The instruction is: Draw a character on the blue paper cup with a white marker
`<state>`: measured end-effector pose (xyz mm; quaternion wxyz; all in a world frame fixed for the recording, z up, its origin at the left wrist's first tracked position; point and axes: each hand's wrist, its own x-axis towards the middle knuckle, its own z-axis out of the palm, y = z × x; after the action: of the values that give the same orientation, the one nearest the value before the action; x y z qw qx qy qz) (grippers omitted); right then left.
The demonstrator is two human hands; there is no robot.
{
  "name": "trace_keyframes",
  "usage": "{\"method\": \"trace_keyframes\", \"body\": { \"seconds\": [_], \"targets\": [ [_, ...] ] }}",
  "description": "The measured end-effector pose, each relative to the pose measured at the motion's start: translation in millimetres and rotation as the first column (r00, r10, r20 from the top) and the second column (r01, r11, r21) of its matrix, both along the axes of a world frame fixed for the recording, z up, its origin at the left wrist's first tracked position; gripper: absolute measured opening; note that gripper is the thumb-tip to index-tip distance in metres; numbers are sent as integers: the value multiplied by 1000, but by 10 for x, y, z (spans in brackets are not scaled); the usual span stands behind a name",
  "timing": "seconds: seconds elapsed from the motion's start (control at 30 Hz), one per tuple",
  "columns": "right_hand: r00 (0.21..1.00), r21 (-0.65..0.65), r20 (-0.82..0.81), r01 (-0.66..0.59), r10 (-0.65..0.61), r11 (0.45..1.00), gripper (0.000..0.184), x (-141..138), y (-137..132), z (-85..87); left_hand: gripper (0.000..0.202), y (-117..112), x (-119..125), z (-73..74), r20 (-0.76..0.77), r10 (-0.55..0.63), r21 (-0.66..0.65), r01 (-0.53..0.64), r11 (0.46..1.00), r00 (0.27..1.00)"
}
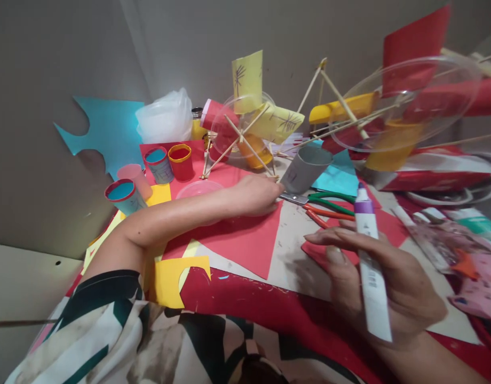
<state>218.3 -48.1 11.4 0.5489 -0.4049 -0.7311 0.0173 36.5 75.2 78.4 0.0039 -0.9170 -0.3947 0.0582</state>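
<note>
My left hand reaches across red paper, its fingers curled at the lower edge of a grey cup. The cup leans to the right and has dark marks on its side; my fingertips are partly hidden. In my right hand is a white marker with a purple collar, its dark end pointing up. The marker lies between my fingers, with thumb and index finger stretched to the left. Scissors with green and orange handles lie between my two hands.
A stick wheel model with yellow and red paper blades stands behind my left hand. Another stick model rises at the right. Paper-covered cups, a plastic bag and blue paper are at the left. Pink packaging lies right.
</note>
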Motion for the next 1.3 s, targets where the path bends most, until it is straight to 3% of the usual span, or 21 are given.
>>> {"method": "trace_keyframes", "body": {
  "seconds": [0.17,0.3,0.47,0.57,0.73,0.83,0.97,1.13,1.3],
  "targets": [
    [998,80,-34,-58,61,995,46,-54,-30,-70,30,-97,-131,103,-37,27,-20,-28,999,999],
    [990,89,4,-139,139,986,49,-105,-50,-8,32,-158,-328,213,-47,109,-3,-109,994,993],
    [983,108,55,-182,177,977,46,-97,-77,41,28,-259,-748,532,45,282,119,-285,951,958],
    [980,121,58,-196,190,973,45,-83,-91,19,27,-346,-1101,779,104,424,201,-436,877,900],
    [977,126,62,-209,202,970,46,-103,-128,20,35,-444,-1679,1038,83,721,264,-713,649,688],
    [974,141,63,-225,218,964,47,-124,-147,36,38,-408,-1908,1000,-34,818,234,-791,565,574],
    [972,162,69,-234,225,959,47,-122,-152,41,33,-268,-2056,838,-94,857,212,-831,514,506],
    [972,167,77,-230,220,959,49,-99,-147,34,22,-112,-2106,730,-39,881,148,-869,473,472],
    [973,160,58,-232,225,959,48,-91,-152,24,19,-101,-2084,787,29,880,111,-876,469,475]
  ]
}}
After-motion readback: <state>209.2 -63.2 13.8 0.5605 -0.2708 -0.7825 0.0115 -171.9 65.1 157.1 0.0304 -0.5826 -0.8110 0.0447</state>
